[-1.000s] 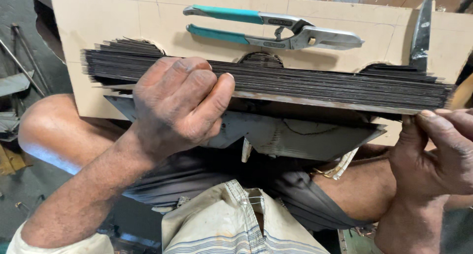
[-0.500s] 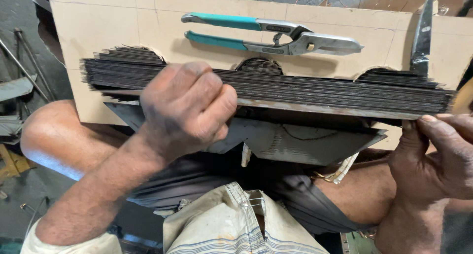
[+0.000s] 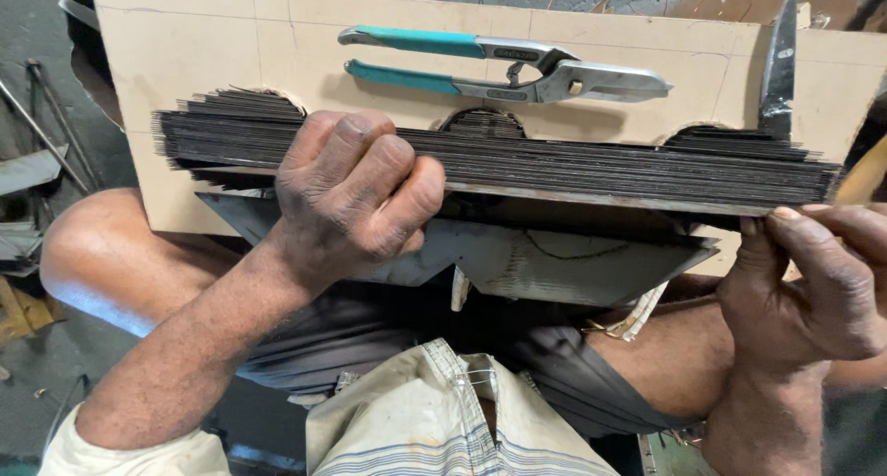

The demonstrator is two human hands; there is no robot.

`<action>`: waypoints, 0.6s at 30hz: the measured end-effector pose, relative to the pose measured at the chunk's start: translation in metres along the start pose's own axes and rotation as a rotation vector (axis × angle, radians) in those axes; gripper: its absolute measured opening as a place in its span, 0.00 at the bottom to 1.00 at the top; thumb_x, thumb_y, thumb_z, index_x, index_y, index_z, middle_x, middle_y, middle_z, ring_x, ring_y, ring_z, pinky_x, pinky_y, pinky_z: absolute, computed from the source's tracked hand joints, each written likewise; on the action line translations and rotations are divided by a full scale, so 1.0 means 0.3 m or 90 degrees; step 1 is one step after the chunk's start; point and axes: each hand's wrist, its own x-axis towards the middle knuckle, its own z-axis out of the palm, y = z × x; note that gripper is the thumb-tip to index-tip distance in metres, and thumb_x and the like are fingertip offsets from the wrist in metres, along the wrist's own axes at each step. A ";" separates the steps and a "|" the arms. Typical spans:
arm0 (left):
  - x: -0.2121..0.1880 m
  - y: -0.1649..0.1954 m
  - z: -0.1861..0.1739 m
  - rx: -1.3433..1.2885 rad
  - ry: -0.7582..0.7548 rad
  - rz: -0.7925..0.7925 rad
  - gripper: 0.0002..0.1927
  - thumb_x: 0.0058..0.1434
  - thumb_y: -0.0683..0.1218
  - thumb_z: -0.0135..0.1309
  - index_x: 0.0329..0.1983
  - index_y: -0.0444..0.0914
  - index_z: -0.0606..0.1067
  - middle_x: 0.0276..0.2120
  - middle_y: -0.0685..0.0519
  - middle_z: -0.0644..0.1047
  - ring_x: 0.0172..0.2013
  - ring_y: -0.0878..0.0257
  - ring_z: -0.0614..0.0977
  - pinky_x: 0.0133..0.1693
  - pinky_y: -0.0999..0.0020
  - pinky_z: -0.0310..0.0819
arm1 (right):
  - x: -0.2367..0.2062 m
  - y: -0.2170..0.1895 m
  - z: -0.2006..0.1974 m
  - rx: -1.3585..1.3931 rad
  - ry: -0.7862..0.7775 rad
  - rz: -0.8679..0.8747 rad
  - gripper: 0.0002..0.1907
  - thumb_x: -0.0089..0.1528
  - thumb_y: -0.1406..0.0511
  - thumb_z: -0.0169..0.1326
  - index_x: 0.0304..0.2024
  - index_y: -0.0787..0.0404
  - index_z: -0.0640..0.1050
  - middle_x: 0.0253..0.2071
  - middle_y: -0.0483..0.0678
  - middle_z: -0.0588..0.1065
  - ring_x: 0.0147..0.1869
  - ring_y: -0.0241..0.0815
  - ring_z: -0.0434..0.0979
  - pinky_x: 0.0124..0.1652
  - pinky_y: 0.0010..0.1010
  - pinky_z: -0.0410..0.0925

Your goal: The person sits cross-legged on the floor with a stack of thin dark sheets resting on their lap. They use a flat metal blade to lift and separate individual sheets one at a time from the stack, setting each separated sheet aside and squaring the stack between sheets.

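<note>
A stack (image 3: 573,166) of thin dark sheets is held across mid-frame on a board (image 3: 212,51). It is clamped by the left hand (image 3: 356,199); its right end is pinched by the right hand (image 3: 804,282). Snips (image 3: 508,65) are laid above.

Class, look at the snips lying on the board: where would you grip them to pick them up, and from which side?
Probably the teal handles of the snips, coming from above at the left: they lie flat on the board, uncovered, blades pointing right.
</note>
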 end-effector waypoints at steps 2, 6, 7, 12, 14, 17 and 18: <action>-0.008 -0.006 0.002 0.010 0.034 0.021 0.13 0.53 0.39 0.57 0.42 0.40 0.78 0.30 0.56 0.70 0.36 0.60 0.76 0.36 0.65 0.70 | 0.008 -0.024 -0.003 -0.049 0.015 -0.020 0.12 0.69 0.77 0.61 0.54 0.66 0.78 0.50 0.56 0.72 0.52 0.48 0.74 0.46 0.32 0.70; -0.051 -0.035 -0.018 -0.122 0.095 0.075 0.11 0.61 0.37 0.62 0.46 0.41 0.79 0.33 0.56 0.70 0.38 0.60 0.75 0.42 0.63 0.75 | 0.052 -0.054 -0.037 -0.188 -0.017 -0.104 0.12 0.69 0.76 0.65 0.54 0.64 0.82 0.50 0.56 0.73 0.55 0.52 0.75 0.51 0.37 0.69; -0.068 -0.044 -0.026 -0.126 0.076 0.067 0.11 0.63 0.37 0.63 0.48 0.40 0.80 0.35 0.57 0.71 0.40 0.60 0.76 0.46 0.61 0.74 | 0.064 -0.059 -0.044 -0.201 -0.030 -0.107 0.12 0.67 0.75 0.65 0.53 0.64 0.83 0.49 0.53 0.74 0.54 0.51 0.76 0.53 0.38 0.69; -0.149 -0.077 -0.051 -0.084 -0.004 0.041 0.11 0.64 0.40 0.64 0.50 0.39 0.83 0.40 0.58 0.72 0.47 0.58 0.78 0.57 0.54 0.66 | 0.096 -0.104 -0.018 -0.246 -0.087 -0.113 0.15 0.65 0.75 0.67 0.53 0.58 0.84 0.45 0.48 0.77 0.56 0.48 0.77 0.64 0.42 0.67; -0.173 -0.070 -0.046 -0.060 0.006 0.034 0.12 0.65 0.39 0.64 0.52 0.40 0.83 0.40 0.58 0.73 0.50 0.59 0.78 0.60 0.51 0.63 | 0.093 -0.115 -0.014 -0.239 -0.120 -0.085 0.16 0.64 0.74 0.65 0.55 0.60 0.84 0.45 0.49 0.78 0.56 0.51 0.77 0.64 0.40 0.66; -0.195 -0.071 -0.033 -0.031 0.021 0.025 0.11 0.63 0.40 0.64 0.49 0.42 0.84 0.38 0.59 0.74 0.49 0.61 0.79 0.60 0.51 0.60 | 0.074 -0.107 -0.005 -0.272 -0.088 -0.132 0.13 0.58 0.76 0.64 0.45 0.61 0.83 0.40 0.49 0.76 0.51 0.53 0.78 0.66 0.60 0.62; -0.199 -0.075 -0.028 -0.023 0.026 0.024 0.10 0.62 0.42 0.65 0.47 0.43 0.84 0.36 0.60 0.75 0.48 0.61 0.79 0.59 0.51 0.60 | 0.062 -0.102 0.003 -0.282 -0.096 -0.115 0.14 0.59 0.76 0.63 0.47 0.60 0.84 0.42 0.49 0.78 0.52 0.52 0.79 0.66 0.54 0.64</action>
